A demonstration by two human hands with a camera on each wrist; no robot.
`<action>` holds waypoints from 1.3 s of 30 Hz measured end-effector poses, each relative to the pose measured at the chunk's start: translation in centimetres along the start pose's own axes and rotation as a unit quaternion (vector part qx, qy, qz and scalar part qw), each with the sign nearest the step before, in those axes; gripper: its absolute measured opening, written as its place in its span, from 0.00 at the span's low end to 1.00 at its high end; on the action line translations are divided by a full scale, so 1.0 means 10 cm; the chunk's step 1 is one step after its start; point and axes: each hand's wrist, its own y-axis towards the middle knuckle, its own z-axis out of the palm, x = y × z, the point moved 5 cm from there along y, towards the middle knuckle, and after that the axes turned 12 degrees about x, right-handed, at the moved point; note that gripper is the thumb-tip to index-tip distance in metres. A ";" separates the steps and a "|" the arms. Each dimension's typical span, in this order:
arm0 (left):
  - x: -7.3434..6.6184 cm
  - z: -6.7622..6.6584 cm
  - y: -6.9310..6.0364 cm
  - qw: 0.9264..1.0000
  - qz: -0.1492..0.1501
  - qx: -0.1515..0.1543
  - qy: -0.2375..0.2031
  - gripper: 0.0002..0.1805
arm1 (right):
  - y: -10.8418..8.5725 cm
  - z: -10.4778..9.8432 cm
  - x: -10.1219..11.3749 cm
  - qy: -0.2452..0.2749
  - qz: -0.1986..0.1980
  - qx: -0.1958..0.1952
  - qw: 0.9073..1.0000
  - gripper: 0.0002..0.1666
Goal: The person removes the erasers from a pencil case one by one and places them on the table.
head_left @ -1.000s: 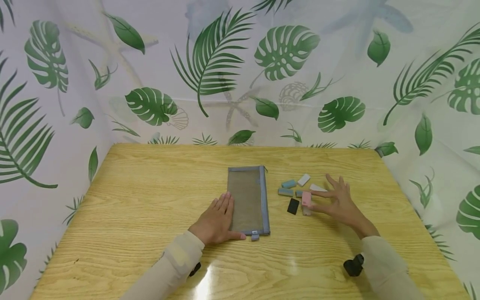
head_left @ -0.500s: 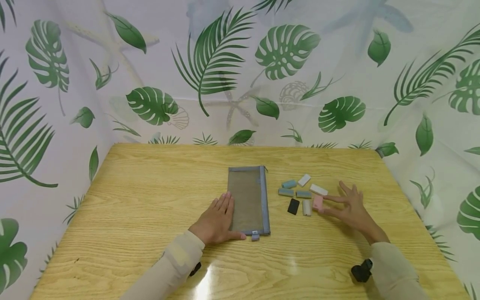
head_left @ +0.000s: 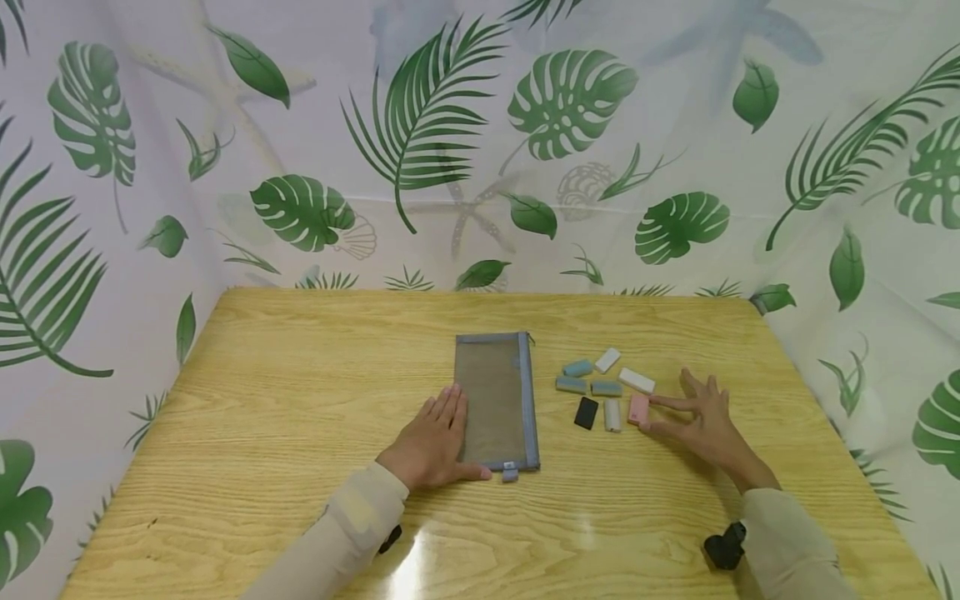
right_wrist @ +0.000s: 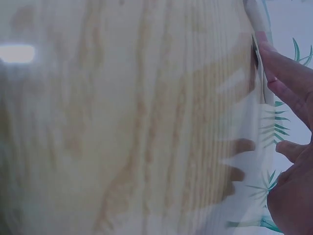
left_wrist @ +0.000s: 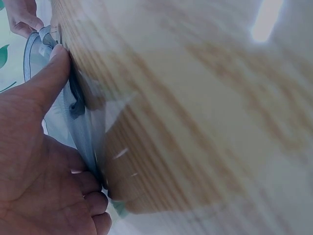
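A grey mesh zip pouch (head_left: 491,392) lies flat on the wooden table. My left hand (head_left: 431,442) rests on its left edge, fingers straight and thumb near the pouch's lower corner. In the left wrist view the mesh pouch (left_wrist: 73,105) shows beside that hand. My right hand (head_left: 701,425) pinches the right end of a small pink eraser (head_left: 638,409) between thumb and index finger, the other fingers spread. The eraser is at table level, right of a row of small blocks. Seen from the right wrist, only a pink sliver appears at the fingertips.
Several eraser-like blocks lie between pouch and right hand: a black one (head_left: 587,412), a beige one (head_left: 612,415), a white one (head_left: 636,380), another white one (head_left: 607,360) and blue-grey ones (head_left: 607,388). A leaf-patterned cloth (head_left: 480,167) surrounds the table (head_left: 300,375).
My right hand has carried the pink eraser rightward from above the beige block and down to the table beside it. The left hand and pouch have stayed put.
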 end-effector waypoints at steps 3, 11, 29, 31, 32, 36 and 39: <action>-0.01 0.00 -0.01 1.000 0.000 0.000 0.000 0.61 | -0.01 0.01 -0.01 -0.001 0.010 0.003 1.000 0.32; 0.00 0.00 0.00 1.000 0.001 -0.005 0.006 0.61 | -0.02 0.03 0.00 0.003 0.010 0.005 1.000 0.31; 0.00 -0.01 0.00 1.000 -0.001 0.001 -0.008 0.61 | -0.03 0.06 -0.02 -0.024 0.013 -0.005 1.000 0.32; 0.00 -0.02 0.00 1.000 0.001 -0.001 -0.011 0.61 | -0.03 0.05 0.00 -0.024 0.017 0.003 1.000 0.34; -0.01 -0.02 -0.01 1.000 0.001 0.000 -0.011 0.61 | -0.03 0.03 0.01 -0.028 0.017 0.004 0.999 0.35; 0.00 -0.05 -0.03 1.000 0.002 -0.001 -0.018 0.62 | -0.01 -0.05 0.11 -0.042 -0.010 -0.006 0.999 0.35; -0.01 -0.09 -0.05 0.999 0.009 -0.007 -0.034 0.62 | 0.04 -0.13 0.20 -0.034 -0.023 -0.021 0.999 0.35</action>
